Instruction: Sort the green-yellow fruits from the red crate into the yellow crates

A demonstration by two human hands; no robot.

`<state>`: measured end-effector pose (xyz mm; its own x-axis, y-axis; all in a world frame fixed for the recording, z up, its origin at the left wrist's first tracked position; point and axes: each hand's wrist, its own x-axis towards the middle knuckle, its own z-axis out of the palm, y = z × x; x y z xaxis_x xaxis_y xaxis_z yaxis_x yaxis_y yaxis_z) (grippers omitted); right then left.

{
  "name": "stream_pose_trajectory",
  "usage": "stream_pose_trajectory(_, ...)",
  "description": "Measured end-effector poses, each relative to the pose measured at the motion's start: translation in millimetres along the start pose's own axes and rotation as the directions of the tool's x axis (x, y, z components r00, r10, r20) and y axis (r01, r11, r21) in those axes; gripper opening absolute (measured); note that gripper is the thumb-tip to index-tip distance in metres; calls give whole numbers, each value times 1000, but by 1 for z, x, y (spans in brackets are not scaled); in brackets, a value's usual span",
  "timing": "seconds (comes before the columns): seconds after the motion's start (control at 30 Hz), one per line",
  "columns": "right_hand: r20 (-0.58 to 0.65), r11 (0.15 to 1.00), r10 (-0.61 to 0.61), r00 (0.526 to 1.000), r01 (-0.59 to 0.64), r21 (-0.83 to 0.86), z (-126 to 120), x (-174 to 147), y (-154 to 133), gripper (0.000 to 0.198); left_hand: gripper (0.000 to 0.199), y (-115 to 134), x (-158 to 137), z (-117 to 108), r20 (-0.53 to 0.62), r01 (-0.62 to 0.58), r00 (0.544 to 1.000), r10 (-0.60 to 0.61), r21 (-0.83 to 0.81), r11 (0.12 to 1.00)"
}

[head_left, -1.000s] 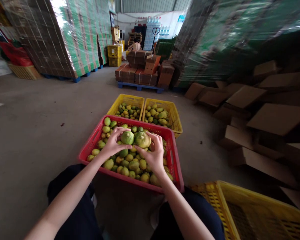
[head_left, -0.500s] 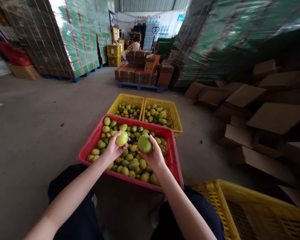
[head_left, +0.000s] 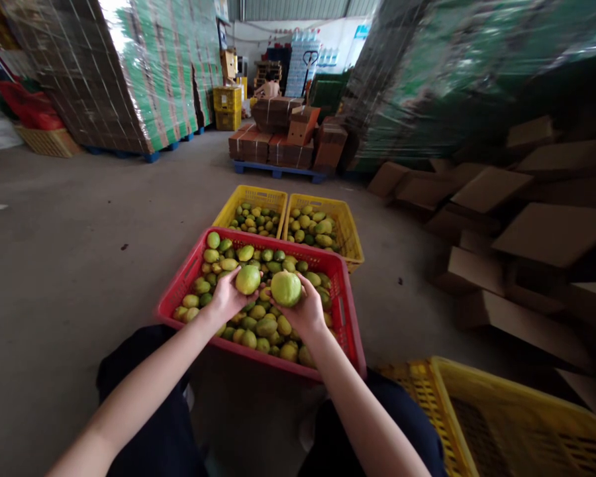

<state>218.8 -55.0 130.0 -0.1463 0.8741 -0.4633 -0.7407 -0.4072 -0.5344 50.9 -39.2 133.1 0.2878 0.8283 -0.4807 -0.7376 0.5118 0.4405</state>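
My left hand [head_left: 227,297] is closed round a yellow-green lemon [head_left: 248,279], thumb on its upper left side. In my right hand [head_left: 305,309] sits a larger, rounder green lemon [head_left: 285,289] with a pale patch on top. The two fruits are close together but apart, held above a red plastic crate [head_left: 348,318]. Many green and yellow lemons [head_left: 265,327] fill that crate below my hands. My fingers under both fruits are partly hidden.
Two yellow crates [head_left: 251,192] of lemons stand just beyond the red one. At lower right is another yellow crate [head_left: 437,397]. Cardboard boxes [head_left: 487,192] are heaped on the right. Farther off, flattened cartons lie on a blue pallet [head_left: 278,171]; a person [head_left: 269,86] is behind them.
Both lemons have turned in my hands; the right one now shows a paler side. My left hand has shifted slightly right and down, bringing the fruits closer together.
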Motion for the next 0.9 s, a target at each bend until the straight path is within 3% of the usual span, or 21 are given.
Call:
stream_pose_trajectory(0.2, 80, 998, -25, 996, 30, -63, 0, -4, 5, 33, 34, 0, -6, 3, 12, -43, 999, 42, 71, 997)
stream_pose_trajectory(0.33, 100, 966, -177, 979, 193, -171, 2, -6, 13, 28, 33, -5, -7, 1, 153, -182, 977, 148, 242, 953)
stream_pose_trajectory(0.43, 117, 934, -268, 956, 288, -211, 5, -7, 16, 29, 31, -7, -8, 1, 191, -207, 969, 158, 272, 940)
stream_pose_trajectory(0.63, 145, 996, -59, 988, 68, -62, 4, -4, 7, 33, 25, -2, -3, 4, -4, -137, 991, 137, -7, 991)
stream_pose_trajectory(0.7, 137, 1000, -6, 991, 9, -21, 3, 0, 2, 33, 26, -1, 0, 5, -13, -125, 992, 125, -64, 990)
stream_pose_trajectory(0.8, 130, 1000, 15, 991, -16, 9, 2, 5, -4, 32, 28, -1, 6, 7, 31, -125, 991, 128, -93, 988)
stream_pose_trajectory(0.9, 119, 998, -51, 992, 45, 53, 2, 9, -6, 28, 32, -5, 12, 10, 19, -120, 992, 127, -207, 971)
